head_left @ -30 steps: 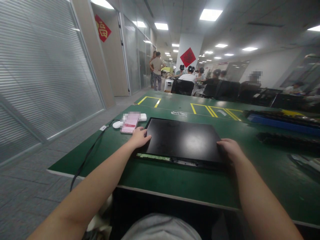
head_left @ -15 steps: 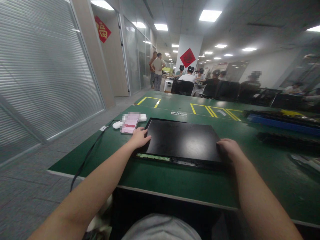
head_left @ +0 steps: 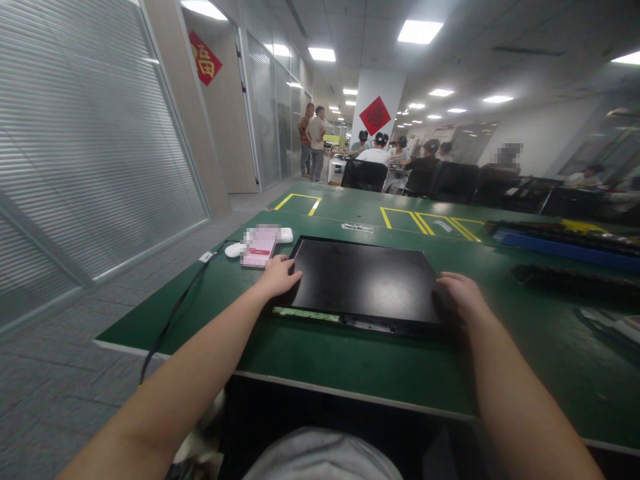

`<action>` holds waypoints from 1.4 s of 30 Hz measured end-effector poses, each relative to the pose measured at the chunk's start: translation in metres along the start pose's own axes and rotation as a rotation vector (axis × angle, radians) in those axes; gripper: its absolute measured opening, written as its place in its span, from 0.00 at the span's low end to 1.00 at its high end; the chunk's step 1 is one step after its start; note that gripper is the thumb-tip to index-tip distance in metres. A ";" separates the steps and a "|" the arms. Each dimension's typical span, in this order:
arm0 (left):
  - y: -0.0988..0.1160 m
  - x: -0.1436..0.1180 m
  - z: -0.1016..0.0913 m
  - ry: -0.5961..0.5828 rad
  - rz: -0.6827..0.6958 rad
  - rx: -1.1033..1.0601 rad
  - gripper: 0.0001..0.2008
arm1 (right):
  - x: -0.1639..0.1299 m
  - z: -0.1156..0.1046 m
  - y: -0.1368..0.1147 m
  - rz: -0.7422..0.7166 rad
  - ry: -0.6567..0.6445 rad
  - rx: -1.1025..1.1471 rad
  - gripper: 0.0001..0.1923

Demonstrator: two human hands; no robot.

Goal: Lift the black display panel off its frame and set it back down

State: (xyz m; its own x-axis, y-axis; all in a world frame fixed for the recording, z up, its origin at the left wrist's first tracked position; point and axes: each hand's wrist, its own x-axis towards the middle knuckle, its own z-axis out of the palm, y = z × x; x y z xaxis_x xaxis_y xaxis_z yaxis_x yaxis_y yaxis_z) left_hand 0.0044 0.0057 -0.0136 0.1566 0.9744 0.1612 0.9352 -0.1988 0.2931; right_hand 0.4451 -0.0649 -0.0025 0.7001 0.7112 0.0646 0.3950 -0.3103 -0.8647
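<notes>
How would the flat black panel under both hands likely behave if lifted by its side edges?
The black panel looks thin, wide and flat, so it is probably stiff but may flex slightly. Its glossy face reflects the ceiling lights, so it is likely slippery and scratch-prone. An exposed strip along its near edge suggests fragility. The left hand and right hand rest at opposite sides.

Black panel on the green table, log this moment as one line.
left hand: on black panel left edge | right hand: on right edge | panel: flat on green table | pink phone: beside left hand
</notes>
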 end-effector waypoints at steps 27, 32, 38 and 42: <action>-0.002 0.001 0.003 0.016 0.027 0.006 0.25 | -0.011 -0.014 -0.008 -0.109 0.034 -0.375 0.28; -0.003 0.001 0.003 0.019 0.026 -0.002 0.25 | -0.010 -0.016 -0.008 -0.124 0.033 -0.422 0.28; -0.004 0.002 0.003 0.012 0.022 0.011 0.26 | -0.010 -0.016 -0.007 -0.170 0.029 -0.448 0.28; -0.004 0.002 0.003 0.011 0.015 0.005 0.26 | -0.012 -0.016 -0.010 -0.172 -0.010 -0.496 0.30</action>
State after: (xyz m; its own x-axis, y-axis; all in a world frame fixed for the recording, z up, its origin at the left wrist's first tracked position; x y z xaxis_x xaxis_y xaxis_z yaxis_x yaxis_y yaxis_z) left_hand 0.0023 0.0087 -0.0176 0.1674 0.9701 0.1755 0.9342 -0.2130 0.2863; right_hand 0.4425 -0.0800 0.0128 0.5955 0.7834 0.1778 0.7395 -0.4482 -0.5022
